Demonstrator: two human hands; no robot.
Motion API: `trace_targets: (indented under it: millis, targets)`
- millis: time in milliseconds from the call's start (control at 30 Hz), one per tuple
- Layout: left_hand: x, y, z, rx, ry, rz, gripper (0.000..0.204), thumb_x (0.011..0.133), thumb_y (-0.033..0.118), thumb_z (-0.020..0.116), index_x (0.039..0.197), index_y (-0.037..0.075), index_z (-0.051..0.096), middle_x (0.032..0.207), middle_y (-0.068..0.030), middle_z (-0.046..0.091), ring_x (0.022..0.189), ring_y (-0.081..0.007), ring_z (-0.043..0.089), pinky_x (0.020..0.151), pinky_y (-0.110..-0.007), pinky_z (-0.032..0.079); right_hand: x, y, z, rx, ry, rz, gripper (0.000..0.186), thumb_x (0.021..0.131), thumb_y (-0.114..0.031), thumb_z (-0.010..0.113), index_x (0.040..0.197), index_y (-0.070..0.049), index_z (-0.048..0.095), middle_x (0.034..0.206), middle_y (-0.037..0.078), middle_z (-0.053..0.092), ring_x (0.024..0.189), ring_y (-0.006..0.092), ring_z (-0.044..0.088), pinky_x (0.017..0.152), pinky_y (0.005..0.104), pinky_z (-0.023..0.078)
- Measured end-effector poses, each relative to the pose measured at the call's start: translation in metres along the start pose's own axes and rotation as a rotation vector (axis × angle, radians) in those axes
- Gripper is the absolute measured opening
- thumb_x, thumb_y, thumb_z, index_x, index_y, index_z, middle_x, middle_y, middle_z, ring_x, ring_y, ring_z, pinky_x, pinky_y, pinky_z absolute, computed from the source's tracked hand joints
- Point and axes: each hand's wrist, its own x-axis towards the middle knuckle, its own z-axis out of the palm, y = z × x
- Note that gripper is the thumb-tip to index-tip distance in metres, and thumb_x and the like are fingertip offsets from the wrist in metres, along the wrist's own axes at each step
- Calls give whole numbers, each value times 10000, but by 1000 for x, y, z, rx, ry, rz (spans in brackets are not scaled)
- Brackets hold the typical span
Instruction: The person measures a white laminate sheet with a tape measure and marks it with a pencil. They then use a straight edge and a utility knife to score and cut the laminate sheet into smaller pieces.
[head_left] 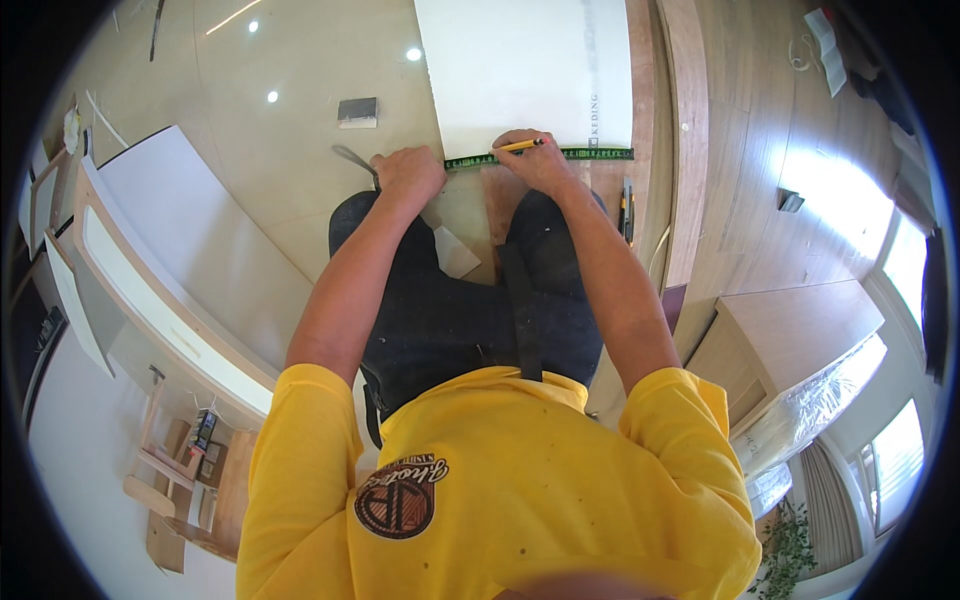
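Left hand [408,172] presses the green tape measure [560,154] flat on the white rectangular board [525,70]; right hand [535,158] grips a yellow pencil [520,146], marking underway, no cut visible.

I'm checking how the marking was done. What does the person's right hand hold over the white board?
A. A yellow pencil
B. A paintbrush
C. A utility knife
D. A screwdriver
A: the right hand grips a yellow pencil with its tip at the green tape measure laid along the white board's near edge, while the left hand presses down the tape's other end.
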Motion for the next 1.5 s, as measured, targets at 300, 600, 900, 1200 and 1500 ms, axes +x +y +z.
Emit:
trace_targets:
  millis: [300,600,900,1200,1500]
  targets:
    - [6,-9,17,25,23,76,440,985,443,555,1086,71,767,1086,-200,747,1045,-377,707,972,-592,458,-3,-12,-26,318,720,-228,212,967,-121,675,1126,5,737,1025,118,760,932,185,723,851,323,579]
    - [-24,-58,-37,-346,-13,270,415,950,452,582,1103,120,778,995,-187,752,945,-402,705,879,-470,548,113,18,-162,22,999,-152,534,922,-252,734,1382,-38,567,1316,198,638,1275,380,566,1087,508,418]
    - [-14,-151,-151,-536,51,1,360,952,395,616,1054,93,783,810,-156,726,731,-280,682,750,-382,529,165,49,-179,-301,806,-136,725,905,-320,731,1507,-40,439,1494,218,518,1451,433,397,1208,620,234]
    - [115,-131,-295,-426,368,96,425,956,444,614,1079,67,766,791,-176,717,749,-304,694,745,-394,527,172,45,-176,-336,779,-25,767,890,-354,691,1506,-2,403,1528,213,467,1483,399,351,1248,590,178]
    - [248,-87,-440,-165,352,86,461,972,469,552,979,69,779,780,-176,716,797,-374,698,785,-437,535,173,47,-181,-318,702,26,734,884,-421,675,1474,-37,468,1496,180,508,1449,413,389,1220,627,195]
